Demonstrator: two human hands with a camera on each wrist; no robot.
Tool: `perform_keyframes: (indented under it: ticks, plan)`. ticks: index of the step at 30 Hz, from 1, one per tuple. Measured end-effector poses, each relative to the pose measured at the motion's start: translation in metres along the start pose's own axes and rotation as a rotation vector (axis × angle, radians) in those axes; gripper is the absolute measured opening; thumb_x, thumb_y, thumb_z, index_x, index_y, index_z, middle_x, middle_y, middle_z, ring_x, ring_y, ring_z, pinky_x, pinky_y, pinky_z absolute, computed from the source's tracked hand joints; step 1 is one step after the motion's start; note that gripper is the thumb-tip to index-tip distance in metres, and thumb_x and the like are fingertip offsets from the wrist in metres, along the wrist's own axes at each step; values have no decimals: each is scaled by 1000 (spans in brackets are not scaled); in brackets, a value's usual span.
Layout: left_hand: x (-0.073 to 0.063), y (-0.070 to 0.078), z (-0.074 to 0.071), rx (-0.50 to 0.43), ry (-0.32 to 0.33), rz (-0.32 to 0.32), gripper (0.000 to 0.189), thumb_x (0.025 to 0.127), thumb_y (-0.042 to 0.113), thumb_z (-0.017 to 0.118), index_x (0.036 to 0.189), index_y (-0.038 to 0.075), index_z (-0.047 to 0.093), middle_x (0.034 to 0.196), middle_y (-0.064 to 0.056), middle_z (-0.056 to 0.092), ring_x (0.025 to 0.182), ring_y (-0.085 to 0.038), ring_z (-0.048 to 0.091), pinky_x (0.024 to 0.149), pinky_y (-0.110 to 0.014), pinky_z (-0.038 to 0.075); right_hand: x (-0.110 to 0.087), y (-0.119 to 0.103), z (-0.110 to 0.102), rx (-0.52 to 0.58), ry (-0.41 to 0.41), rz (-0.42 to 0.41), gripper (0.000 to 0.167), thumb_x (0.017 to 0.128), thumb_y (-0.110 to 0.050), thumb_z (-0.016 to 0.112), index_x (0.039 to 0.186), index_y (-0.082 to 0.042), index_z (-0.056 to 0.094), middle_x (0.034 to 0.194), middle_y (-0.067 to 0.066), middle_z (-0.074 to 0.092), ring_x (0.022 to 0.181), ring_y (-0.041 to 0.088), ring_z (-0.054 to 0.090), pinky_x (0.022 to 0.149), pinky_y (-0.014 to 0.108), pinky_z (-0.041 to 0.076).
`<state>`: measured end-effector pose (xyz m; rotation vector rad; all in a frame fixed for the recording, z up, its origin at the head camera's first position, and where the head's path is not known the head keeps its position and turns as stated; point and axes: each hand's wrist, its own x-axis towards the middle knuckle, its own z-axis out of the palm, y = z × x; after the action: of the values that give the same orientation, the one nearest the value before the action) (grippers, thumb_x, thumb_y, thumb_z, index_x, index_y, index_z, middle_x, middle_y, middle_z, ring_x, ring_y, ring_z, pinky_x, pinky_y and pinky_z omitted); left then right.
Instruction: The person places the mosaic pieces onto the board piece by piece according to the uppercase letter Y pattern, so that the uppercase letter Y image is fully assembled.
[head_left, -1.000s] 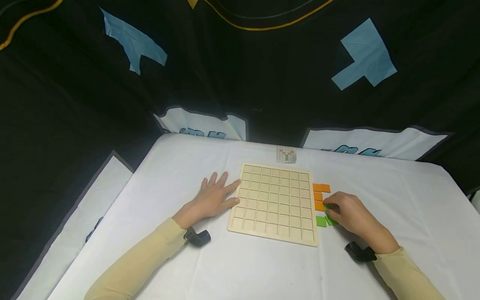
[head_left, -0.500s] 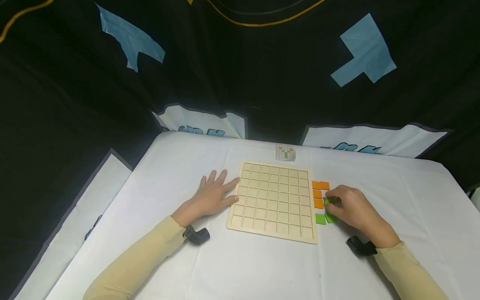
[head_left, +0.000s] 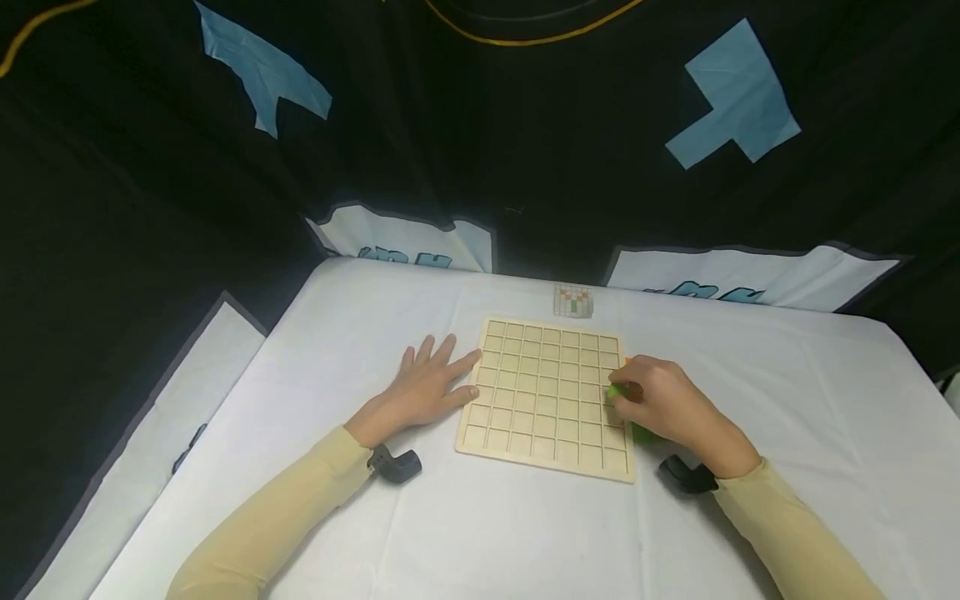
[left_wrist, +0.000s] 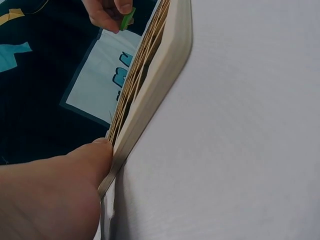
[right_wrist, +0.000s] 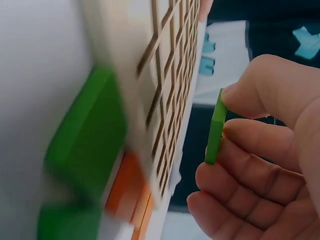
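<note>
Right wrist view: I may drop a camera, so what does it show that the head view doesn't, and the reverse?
Only the right wrist view: the right hand's palm side, and much of the loose green tiles and orange tiles, mere slivers in the head view. Only the head view: both sleeves, the curved yellow line, the small card's printed grid. Both: the gridded board and a green tile pinched in the right hand.

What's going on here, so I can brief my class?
A person's right hand pinches a green tile over the right side of a wooden grid board. The left hand lies with fingers spread at the board's left edge. Other green tiles and orange tiles lie beside the board's right edge; a small gridded card lies past its far edge. No tile sits in any visible square.
</note>
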<state>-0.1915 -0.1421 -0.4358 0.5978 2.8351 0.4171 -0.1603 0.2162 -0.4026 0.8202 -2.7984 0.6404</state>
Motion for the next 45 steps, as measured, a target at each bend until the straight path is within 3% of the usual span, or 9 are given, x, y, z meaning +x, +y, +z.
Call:
perform_keyframes:
  ticks: [9,23,45]
  plan:
    - [-1,-4,4,-2,-12,-13,67,103,55,45,162,26,31,170,-24,12,155,-55,3,121,-74,4,17,-22,19,15,-13,-142,12,78,1,73,83,-10,73,74,-3,62,67,5,46,62,20,43]
    - [-1,-3,6,-9,-5,-8,66,104,54,46,162,27,31,170,-23,11,155,-54,3,121,-74,4,29,-49,38,50,-100,-187,12,80,-4,72,91,-8,76,79,-3,64,71,5,48,67,20,47]
    - [0,-1,1,7,4,8,66,104,53,46,162,25,31,170,-25,14,154,-56,5,120,-76,7,29,-56,43,85,-181,-192,17,81,-5,75,98,-7,78,90,-1,73,75,4,53,71,21,52]
